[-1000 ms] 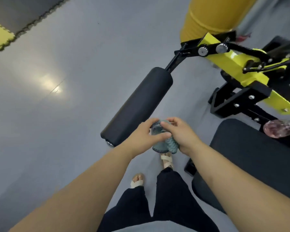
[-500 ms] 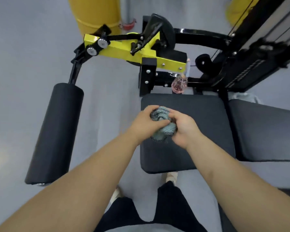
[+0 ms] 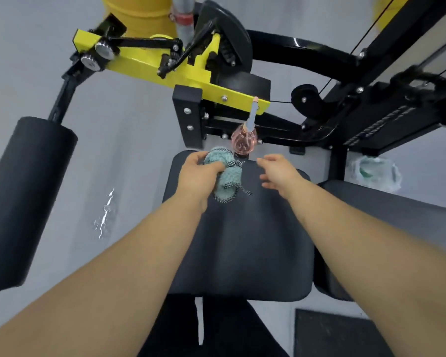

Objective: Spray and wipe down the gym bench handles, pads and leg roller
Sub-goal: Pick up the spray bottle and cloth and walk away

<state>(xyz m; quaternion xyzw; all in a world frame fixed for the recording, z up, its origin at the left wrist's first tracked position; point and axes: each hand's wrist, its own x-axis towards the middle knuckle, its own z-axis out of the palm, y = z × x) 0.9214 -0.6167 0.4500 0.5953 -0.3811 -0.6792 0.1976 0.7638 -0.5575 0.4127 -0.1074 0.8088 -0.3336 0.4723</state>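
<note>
A black seat pad (image 3: 242, 240) lies in the middle of the view. My left hand (image 3: 198, 173) grips a bunched teal cloth (image 3: 224, 173) with a checked edge above the pad's far end. My right hand (image 3: 278, 171) hovers beside it with its fingers loosely spread and nothing in them, a little short of a pink spray bottle (image 3: 243, 140) that stands at the pad's far edge. The black leg roller (image 3: 23, 202) hangs at the left on a black arm. A second black pad (image 3: 397, 228) lies to the right.
The yellow and black machine frame (image 3: 170, 70) with knobs and levers crosses behind the seat. A cable and weight stack frame (image 3: 386, 119) rise at the right. A wet streak (image 3: 104, 215) marks the grey floor. A crumpled plastic bag (image 3: 373, 171) lies behind the right pad.
The view swung from the leg roller to the seat pad. My right hand let go of the cloth and moved right and forward toward the spray bottle; my left hand keeps the cloth.
</note>
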